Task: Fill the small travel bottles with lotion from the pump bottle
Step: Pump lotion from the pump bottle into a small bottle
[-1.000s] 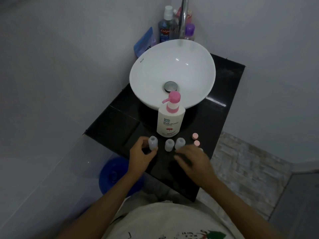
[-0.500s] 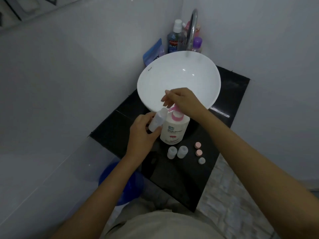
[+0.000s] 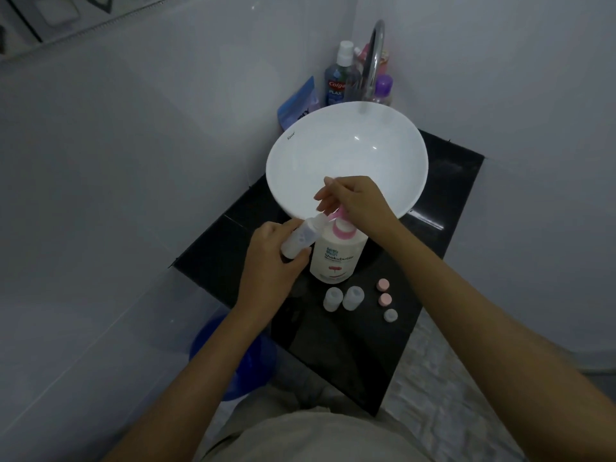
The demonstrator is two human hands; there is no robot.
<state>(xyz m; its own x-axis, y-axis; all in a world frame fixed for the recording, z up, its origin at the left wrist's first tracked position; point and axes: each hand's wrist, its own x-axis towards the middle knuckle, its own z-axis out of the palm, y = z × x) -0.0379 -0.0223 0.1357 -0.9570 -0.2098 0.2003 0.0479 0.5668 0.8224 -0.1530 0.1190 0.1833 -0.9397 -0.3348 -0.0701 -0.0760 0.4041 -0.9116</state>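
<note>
Counter: a black countertop (image 3: 336,355) wedged into a corner, wall close on its left, its right and near edges dropping to tiled floor; bare dark surface lies in front of the small items.
Basin: a white bowl sink (image 3: 346,155) fills the back half, leaving the front strip as working room.
Writing: "Shokubutsu" reads on the pump bottle (image 3: 336,258); "Colgate Plax" shows in part on the blue bottle (image 3: 338,81) behind the basin; a small maker's mark on the basin rim is too fine to read surely.
Pump bottle: white body, pink collar and pump head, standing upright against the basin's front edge.
Left hand: the left hand (image 3: 270,265) is wrapped around a translucent travel bottle (image 3: 301,236), tilted with its mouth up at the pink spout.
Right hand: the right hand (image 3: 356,201) rests on the pump head, fingers loosely curled over it.
Spare bottles: two uncapped travel bottles (image 3: 342,297) stand side by side just in front of the pump bottle.
Caps: two pink caps (image 3: 384,291) and one pale cap (image 3: 390,315) lie in a row to their right, near the counter's right edge.
</note>
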